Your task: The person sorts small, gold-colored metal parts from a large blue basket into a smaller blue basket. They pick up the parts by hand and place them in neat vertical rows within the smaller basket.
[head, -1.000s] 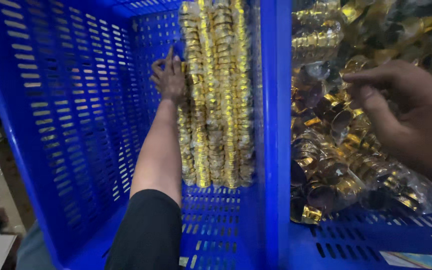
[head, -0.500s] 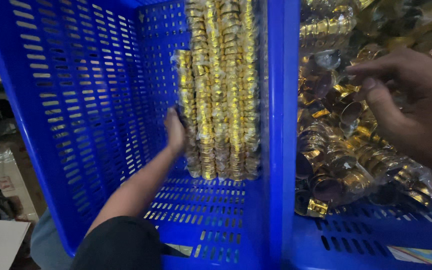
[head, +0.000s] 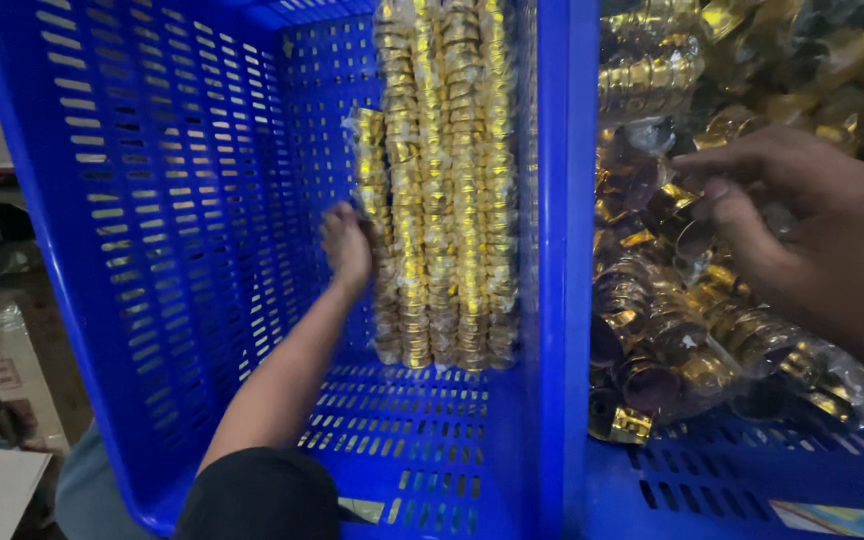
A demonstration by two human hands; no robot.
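Touching upright gold cup stacks (head: 442,190) w/ left hand (head: 347,245), grip state unclear; right hand (head: 812,240) pinching gold cup (head: 677,215).

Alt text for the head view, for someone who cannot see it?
The left hand presses against neat rows of wrapped gold rings stacked in a blue slotted crate. The right hand reaches into a loose heap of gold rings in the neighbouring crate, its fingers on one of them.

Dim, uneven light — glare on gold foil (head: 452,200) — slight motion blur.
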